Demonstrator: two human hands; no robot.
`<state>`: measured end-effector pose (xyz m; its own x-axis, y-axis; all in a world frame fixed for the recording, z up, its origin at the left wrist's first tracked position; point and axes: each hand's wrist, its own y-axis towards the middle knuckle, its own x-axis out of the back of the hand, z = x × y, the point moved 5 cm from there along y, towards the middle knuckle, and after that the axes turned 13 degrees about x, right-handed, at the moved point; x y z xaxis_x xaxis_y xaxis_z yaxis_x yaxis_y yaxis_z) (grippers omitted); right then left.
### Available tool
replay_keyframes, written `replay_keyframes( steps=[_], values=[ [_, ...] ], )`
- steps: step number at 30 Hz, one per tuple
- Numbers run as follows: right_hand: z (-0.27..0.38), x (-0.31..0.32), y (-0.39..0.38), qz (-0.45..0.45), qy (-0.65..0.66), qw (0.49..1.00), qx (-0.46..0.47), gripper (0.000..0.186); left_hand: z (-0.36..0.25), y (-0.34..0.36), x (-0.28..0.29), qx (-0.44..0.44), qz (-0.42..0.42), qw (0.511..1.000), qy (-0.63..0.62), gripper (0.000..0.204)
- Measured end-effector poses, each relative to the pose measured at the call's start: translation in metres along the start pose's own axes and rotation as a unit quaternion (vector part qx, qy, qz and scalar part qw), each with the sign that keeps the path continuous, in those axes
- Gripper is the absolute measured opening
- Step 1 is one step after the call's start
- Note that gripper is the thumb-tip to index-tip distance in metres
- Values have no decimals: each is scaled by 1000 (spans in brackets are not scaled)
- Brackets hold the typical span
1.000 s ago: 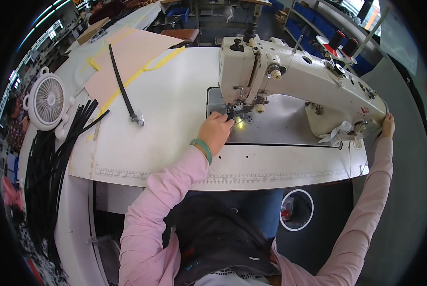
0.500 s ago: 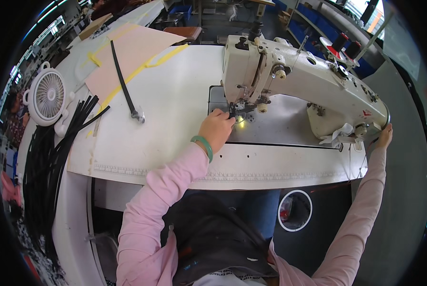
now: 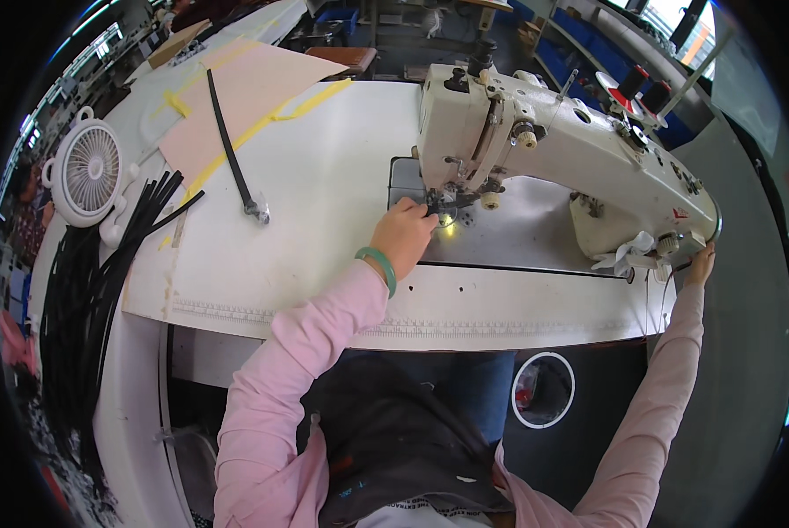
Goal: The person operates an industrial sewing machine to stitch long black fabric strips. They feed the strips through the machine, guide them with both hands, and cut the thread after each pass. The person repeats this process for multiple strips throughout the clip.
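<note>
A cream sewing machine [image 3: 579, 132] stands on a white table, its small lamp lighting the needle area. My left hand [image 3: 403, 236], with a green bangle [image 3: 378, 262] at the wrist, is closed in a pinch beside the presser foot [image 3: 433, 201]. Something small and dark shows at its fingertips, too hidden to name. At the machine's right end my right hand [image 3: 702, 264] grips the lower rim of the handwheel [image 3: 717, 220]; some of its fingers are out of sight behind it. A black strip [image 3: 227, 141] with clear plastic at one end lies on the table to the left.
Many black strips [image 3: 77, 308] hang over the table's left edge, next to a white fan [image 3: 91, 172]. Pinkish card [image 3: 236, 97] with yellow tape lies at the back left. Thread spools [image 3: 632, 79] stand behind the machine. A white-rimmed bin [image 3: 544, 389] sits below the table.
My right hand has slid down and slightly left along the handwheel's rim. My left hand keeps its pinch near the presser foot. The whole view has shifted slightly.
</note>
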<state>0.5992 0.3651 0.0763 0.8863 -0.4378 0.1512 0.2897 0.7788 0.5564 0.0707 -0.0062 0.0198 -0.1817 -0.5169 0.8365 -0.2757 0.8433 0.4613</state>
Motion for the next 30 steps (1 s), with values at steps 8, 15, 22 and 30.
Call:
replay_keyframes(
  steps=[8, 15, 22, 30],
  values=[
    [24, 69, 114, 66, -212, 965, 136, 39, -11, 7, -11, -56, -44, 997, -21, 14],
    [-19, 15, 28, 21, -1, 1000, 12, 39, 1, 3, -9, -58, -38, 997, 18, 15],
    [-3, 18, 53, 24, -73, 991, 108, 45, -5, 1, -3, -29, -30, 999, 33, 13],
    [-13, -11, 31, 34, 2, 999, -9, 40, 3, 0, -1, -20, -34, 999, 37, 12]
  ],
)
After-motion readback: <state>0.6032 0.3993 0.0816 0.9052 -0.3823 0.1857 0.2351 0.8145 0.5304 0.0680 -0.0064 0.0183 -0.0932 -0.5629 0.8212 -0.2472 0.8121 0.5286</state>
